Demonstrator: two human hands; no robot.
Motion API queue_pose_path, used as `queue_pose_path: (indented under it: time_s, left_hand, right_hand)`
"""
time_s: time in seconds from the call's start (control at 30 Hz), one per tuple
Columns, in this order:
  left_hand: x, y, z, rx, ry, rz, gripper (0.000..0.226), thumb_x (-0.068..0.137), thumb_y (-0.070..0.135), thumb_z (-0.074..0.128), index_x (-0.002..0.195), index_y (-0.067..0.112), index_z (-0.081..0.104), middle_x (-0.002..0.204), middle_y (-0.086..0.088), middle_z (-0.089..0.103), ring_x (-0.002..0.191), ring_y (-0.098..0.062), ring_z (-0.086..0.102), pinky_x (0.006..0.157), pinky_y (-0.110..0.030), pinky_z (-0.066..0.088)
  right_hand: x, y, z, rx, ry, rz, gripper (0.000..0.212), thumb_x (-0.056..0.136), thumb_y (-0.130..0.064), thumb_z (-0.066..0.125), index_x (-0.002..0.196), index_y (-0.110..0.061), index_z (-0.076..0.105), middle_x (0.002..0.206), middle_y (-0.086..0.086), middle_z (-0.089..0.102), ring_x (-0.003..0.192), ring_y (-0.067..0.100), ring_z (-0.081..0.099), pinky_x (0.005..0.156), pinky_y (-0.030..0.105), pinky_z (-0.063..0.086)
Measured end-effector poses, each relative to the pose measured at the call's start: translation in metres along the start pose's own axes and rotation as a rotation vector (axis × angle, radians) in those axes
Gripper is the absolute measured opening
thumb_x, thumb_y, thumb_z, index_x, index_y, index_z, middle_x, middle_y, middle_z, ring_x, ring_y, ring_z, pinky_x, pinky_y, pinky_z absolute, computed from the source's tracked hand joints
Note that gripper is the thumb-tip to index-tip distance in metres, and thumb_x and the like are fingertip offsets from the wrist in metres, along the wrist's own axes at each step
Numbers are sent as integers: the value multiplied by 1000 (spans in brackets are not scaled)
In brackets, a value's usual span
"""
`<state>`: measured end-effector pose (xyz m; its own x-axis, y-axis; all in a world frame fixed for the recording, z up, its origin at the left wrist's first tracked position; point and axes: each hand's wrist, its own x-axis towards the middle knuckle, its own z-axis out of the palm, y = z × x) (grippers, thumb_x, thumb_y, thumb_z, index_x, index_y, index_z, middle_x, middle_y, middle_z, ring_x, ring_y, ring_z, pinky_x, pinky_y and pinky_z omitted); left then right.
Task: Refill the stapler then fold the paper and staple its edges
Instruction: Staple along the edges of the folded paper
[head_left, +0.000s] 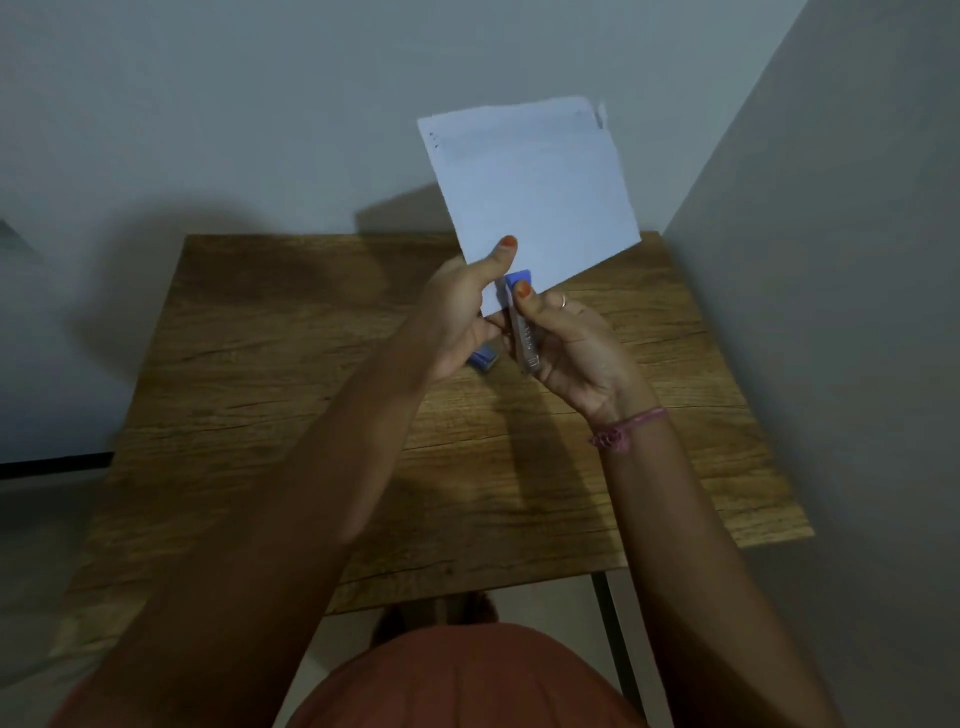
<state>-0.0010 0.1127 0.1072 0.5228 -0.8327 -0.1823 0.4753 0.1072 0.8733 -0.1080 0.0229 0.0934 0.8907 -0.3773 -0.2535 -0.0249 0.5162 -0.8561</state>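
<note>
The left hand (460, 317) pinches the folded paper (530, 192) at its 7 o'clock corner, raised above the wooden counter (270, 364). The right hand (576, 348) grips the blue stapler (519, 312), its nose on that same corner.

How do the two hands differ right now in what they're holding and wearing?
The left hand pinches the folded paper with its thumb on the near corner; the right hand grips the blue stapler. The right wears a ring and pink wrist thread; the left shows neither. Both have orange-painted thumbnails and are raised above the wooden table.
</note>
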Motion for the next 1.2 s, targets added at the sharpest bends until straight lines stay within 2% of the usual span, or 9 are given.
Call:
queue_pose_path:
  time_s: [0.1, 0.27, 0.37, 0.5, 0.7, 0.8, 0.97, 1.07, 1.2]
  left_hand:
    - [-3, 1, 5, -31, -7, 1, 32, 103, 18, 44, 130, 4, 53, 129, -18, 62, 109, -33, 64, 78, -43, 57]
    - [-3, 0, 12, -7, 1, 56, 20, 102, 14, 46, 116, 9, 60, 119, -13, 67, 107, -30, 67, 88, -45, 56]
    - [-4, 1, 14, -14, -19, 72, 15, 101, 12, 48, 108, 13, 62, 112, -7, 70, 104, -26, 68, 91, -42, 55]
    - [-7, 2, 19, 1, -44, 77, 21, 100, 11, 48, 118, 6, 58, 124, -17, 64, 112, -33, 64, 92, -46, 54]
    - [-9, 6, 23, 147, -38, 35, 27, 100, 9, 48, 122, -3, 57, 113, -18, 67, 90, -26, 68, 69, -37, 60]
    - [-8, 6, 22, 156, -26, 15, 24, 99, 9, 49, 119, -2, 58, 119, -22, 65, 99, -33, 66, 81, -46, 56]
    - [-4, 3, 19, 128, -62, 24, 16, 97, 12, 54, 106, 5, 65, 109, -15, 70, 95, -27, 69, 77, -36, 59]
    - [-6, -6, 14, 69, -134, 62, 28, 91, 20, 64, 114, 3, 63, 109, -12, 71, 99, -26, 70, 80, -34, 57]
    - [-11, -29, 13, 71, -75, 171, 41, 73, 22, 80, 110, 16, 63, 110, -4, 73, 107, -22, 68, 87, -30, 54]
  right_hand:
    - [-5, -5, -5, 60, -34, -4, 19, 79, -27, 69, 82, -9, 63, 77, 9, 71, 71, 15, 68, 69, 24, 54]
    - [-14, -13, -6, -85, -23, -49, 13, 79, -26, 68, 67, -20, 70, 81, 1, 72, 84, 13, 68, 71, 25, 51]
    - [-19, -16, -8, -160, -4, -76, 5, 76, -25, 71, 72, -22, 74, 88, 1, 72, 88, 14, 68, 72, 26, 49]
    - [-22, -11, -9, -5, 1, -65, 14, 78, -25, 69, 77, -12, 65, 85, 4, 71, 83, 14, 70, 67, 24, 52]
    - [-25, -5, -12, 70, 8, -24, 11, 77, -25, 70, 83, -16, 73, 87, 4, 73, 86, 12, 70, 67, 23, 54]
    - [-23, -5, -13, 83, 5, -7, 13, 78, -24, 70, 86, -15, 74, 87, 4, 73, 85, 12, 70, 67, 23, 54]
    - [-18, -1, -12, 100, 12, -20, 7, 78, -22, 70, 82, -18, 75, 86, 3, 71, 82, 11, 69, 66, 22, 51]
    - [-15, 1, -10, 101, 49, -46, 6, 77, -22, 72, 79, -17, 72, 82, 3, 69, 78, 12, 66, 66, 23, 48]
    - [-13, 4, -5, 97, 80, -63, 11, 75, -21, 69, 82, -15, 74, 81, 3, 66, 75, 15, 60, 68, 27, 43]
